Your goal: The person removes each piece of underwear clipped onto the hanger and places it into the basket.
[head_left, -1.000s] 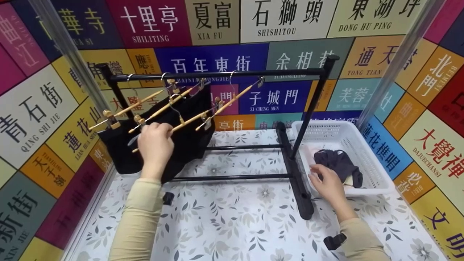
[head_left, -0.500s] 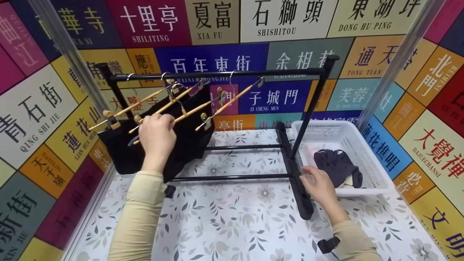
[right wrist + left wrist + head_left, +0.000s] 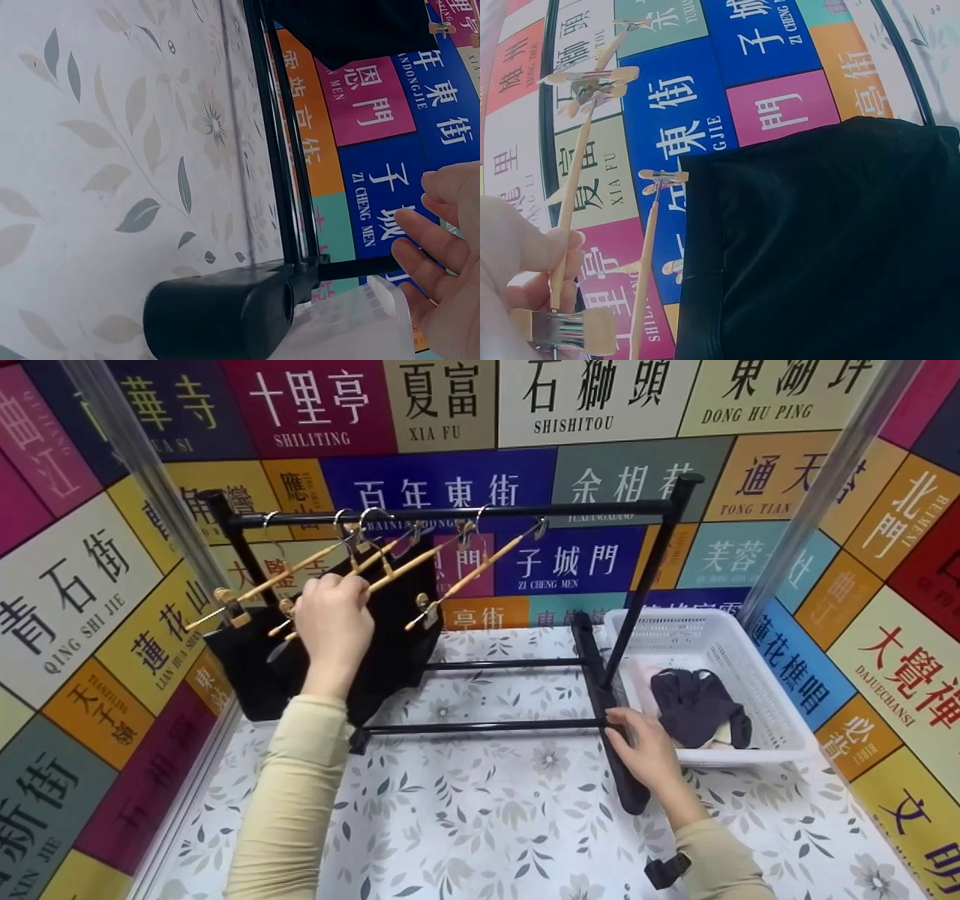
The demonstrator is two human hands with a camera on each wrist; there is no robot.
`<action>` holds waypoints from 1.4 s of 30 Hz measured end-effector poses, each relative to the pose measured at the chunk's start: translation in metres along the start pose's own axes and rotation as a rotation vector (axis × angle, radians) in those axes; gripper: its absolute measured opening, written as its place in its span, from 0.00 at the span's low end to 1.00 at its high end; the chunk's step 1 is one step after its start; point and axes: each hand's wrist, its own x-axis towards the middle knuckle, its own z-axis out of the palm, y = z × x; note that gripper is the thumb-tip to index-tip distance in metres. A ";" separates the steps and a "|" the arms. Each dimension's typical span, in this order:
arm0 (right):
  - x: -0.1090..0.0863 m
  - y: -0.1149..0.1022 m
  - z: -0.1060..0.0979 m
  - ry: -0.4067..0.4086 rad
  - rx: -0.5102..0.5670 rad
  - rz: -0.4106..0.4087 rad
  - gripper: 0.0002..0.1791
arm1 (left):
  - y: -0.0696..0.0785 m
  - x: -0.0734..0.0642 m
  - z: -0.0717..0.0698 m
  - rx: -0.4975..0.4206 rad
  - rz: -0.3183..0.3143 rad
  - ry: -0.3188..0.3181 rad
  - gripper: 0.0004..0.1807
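Observation:
My left hand grips a wooden clip hanger by its bar. In the left wrist view, thumb and fingers pinch the hanger bar, and no garment shows in its clips. The held hanger's hook is at the black rail; whether it is fully over it I cannot tell. A black garment hangs behind the hand, from hangers at the left end. My right hand, fingers loosely bent and holding nothing, is by the right foot of the rack.
Another wooden hanger hangs right of the held one. A white basket stands beyond the rack's right foot, with a dark crumpled garment inside. Lettered panels back the leaf-patterned table.
My left hand has risen slightly with the hanger, bringing its hook up to the rail. My right hand has moved left, away from the basket to the rack's foot.

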 end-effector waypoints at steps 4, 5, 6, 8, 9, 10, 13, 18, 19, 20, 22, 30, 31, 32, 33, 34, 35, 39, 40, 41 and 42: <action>0.000 -0.002 0.005 0.013 0.000 -0.034 0.16 | 0.004 0.003 0.002 -0.002 0.014 0.015 0.04; 0.000 -0.003 0.006 0.016 0.001 -0.045 0.16 | 0.005 0.004 0.003 -0.002 0.018 0.014 0.04; 0.000 -0.004 0.008 0.018 0.005 -0.053 0.16 | 0.006 0.005 0.004 -0.002 0.020 0.012 0.04; 0.000 -0.005 0.011 0.023 0.005 -0.071 0.16 | 0.008 0.007 0.005 -0.003 0.018 -0.001 0.04; 0.000 -0.006 0.012 0.026 0.007 -0.079 0.16 | 0.009 0.008 0.006 -0.004 0.015 -0.008 0.04; 0.000 -0.007 0.013 0.028 0.009 -0.087 0.16 | 0.010 0.009 0.006 -0.004 0.013 -0.017 0.04; -0.002 -0.009 0.017 0.025 0.011 -0.081 0.16 | 0.013 0.013 0.007 -0.007 0.004 -0.031 0.05; -0.005 -0.013 0.022 -0.007 0.028 -0.021 0.16 | 0.017 0.016 0.009 -0.017 -0.010 -0.036 0.06; -0.006 -0.013 0.024 -0.010 0.031 -0.017 0.16 | 0.018 0.016 0.010 -0.018 -0.013 -0.039 0.06; -0.007 -0.014 0.026 -0.009 0.033 -0.018 0.16 | 0.018 0.016 0.011 -0.019 -0.015 -0.037 0.05; -0.008 -0.015 0.030 0.003 0.036 -0.031 0.16 | 0.019 0.016 0.013 -0.017 -0.016 -0.035 0.05; -0.013 -0.023 0.048 0.007 0.095 -0.075 0.17 | 0.023 0.015 0.024 0.014 -0.013 -0.070 0.05; -0.013 -0.024 0.049 0.004 0.096 -0.078 0.17 | 0.024 0.015 0.025 0.016 -0.011 -0.075 0.05; -0.014 -0.025 0.051 -0.003 0.097 -0.077 0.16 | 0.025 0.015 0.026 0.018 -0.008 -0.082 0.06; -0.014 -0.026 0.052 -0.009 0.096 -0.076 0.16 | 0.025 0.014 0.027 0.020 -0.002 -0.089 0.06; -0.015 -0.027 0.053 -0.016 0.092 -0.074 0.16 | 0.026 0.014 0.028 0.024 0.007 -0.094 0.05; -0.015 -0.028 0.054 -0.024 0.092 -0.069 0.16 | 0.026 0.014 0.030 0.029 0.015 -0.099 0.05; -0.014 -0.033 0.055 -0.051 0.095 -0.054 0.16 | 0.028 0.012 0.033 0.049 0.046 -0.123 0.04; -0.014 -0.035 0.055 -0.056 0.097 -0.049 0.16 | 0.029 0.011 0.033 0.053 0.052 -0.132 0.04; -0.013 -0.036 0.055 -0.059 0.100 -0.043 0.16 | 0.030 0.011 0.033 0.054 0.058 -0.143 0.05; -0.012 -0.037 0.055 -0.062 0.100 -0.039 0.16 | 0.031 0.010 0.033 0.055 0.063 -0.153 0.05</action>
